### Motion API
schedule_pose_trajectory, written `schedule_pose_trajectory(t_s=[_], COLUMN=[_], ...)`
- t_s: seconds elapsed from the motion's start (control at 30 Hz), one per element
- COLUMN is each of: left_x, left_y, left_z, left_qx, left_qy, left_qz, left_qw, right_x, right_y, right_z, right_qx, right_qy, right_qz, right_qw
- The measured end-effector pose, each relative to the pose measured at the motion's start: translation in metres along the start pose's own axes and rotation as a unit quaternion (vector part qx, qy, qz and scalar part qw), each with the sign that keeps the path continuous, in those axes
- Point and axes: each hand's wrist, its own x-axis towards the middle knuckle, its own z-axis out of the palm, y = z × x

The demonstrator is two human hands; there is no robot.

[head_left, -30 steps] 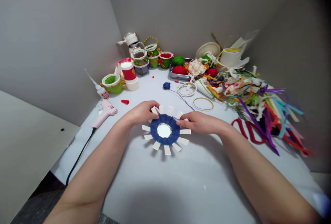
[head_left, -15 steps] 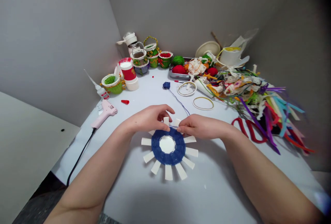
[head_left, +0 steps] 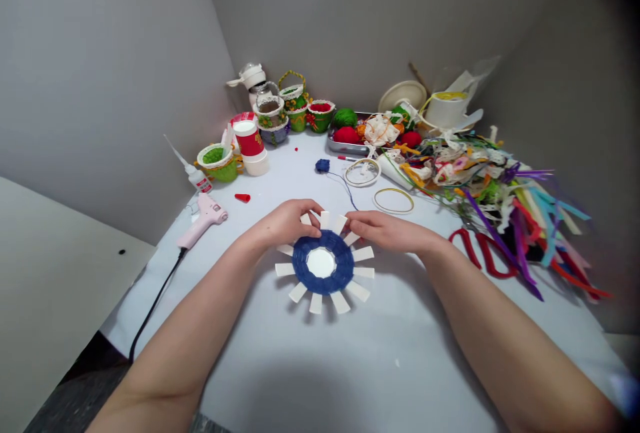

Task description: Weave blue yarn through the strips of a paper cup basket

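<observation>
A round paper piece (head_left: 345,263) stands tilted before me, its ring of blue yarn woven around a white centre and several white tabs sticking out. My left hand (head_left: 294,223) grips its upper left edge, thumb on the blue ring and fingers behind the tabs. At the upper right, my right hand (head_left: 387,229) is closed with its fingertips by a tab, pinching the blue yarn; the exact grip is partly hidden. That strand leads back to a small ball of blue yarn (head_left: 323,165) lying on the table.
To the left lie a pink glue gun (head_left: 203,221), a glue bottle (head_left: 199,178) and a red cap (head_left: 243,198). Small decorated baskets (head_left: 320,116) stand behind. Rings (head_left: 394,200), red-handled scissors (head_left: 483,254), a tray of yarn (head_left: 350,147) and a heap of ribbons (head_left: 530,213) occupy the right.
The woven piece has turned a little and moved slightly up, away from me. Both hands have moved up with it, and the right hand has shifted outward to the right.
</observation>
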Motion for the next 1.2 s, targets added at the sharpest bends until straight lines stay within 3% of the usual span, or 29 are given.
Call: schedule_pose_trajectory(t_s=[0.13,0.33,0.57,0.8,0.97,1.2], left_x=[0.002,0.001,-0.001,-0.002,-0.002,0.003], left_y=[-0.001,0.003,0.004,0.004,0.004,-0.003], left_z=[0.003,0.005,0.003,0.001,-0.001,0.000], left_qx=[-0.007,0.014,0.042,0.062,0.064,0.049], left_qy=[0.014,0.051,0.068,0.089,0.111,0.164], left_qz=[0.020,0.019,0.014,-0.009,-0.017,-0.044], left_qw=[1.000,0.998,0.997,0.994,0.992,0.984], right_x=[0.001,-0.006,-0.016,-0.018,-0.020,-0.015], right_y=[0.004,-0.002,-0.008,-0.028,-0.034,-0.019], right_z=[0.003,-0.008,-0.022,-0.009,-0.005,-0.003], right_qx=[-0.001,-0.047,-0.162,-0.211,-0.232,-0.253], right_qy=[-0.025,-0.013,0.087,0.189,0.171,0.089], right_qz=[0.027,0.006,0.025,-0.004,-0.003,0.060], right_qw=[0.999,0.999,0.983,0.959,0.957,0.962])
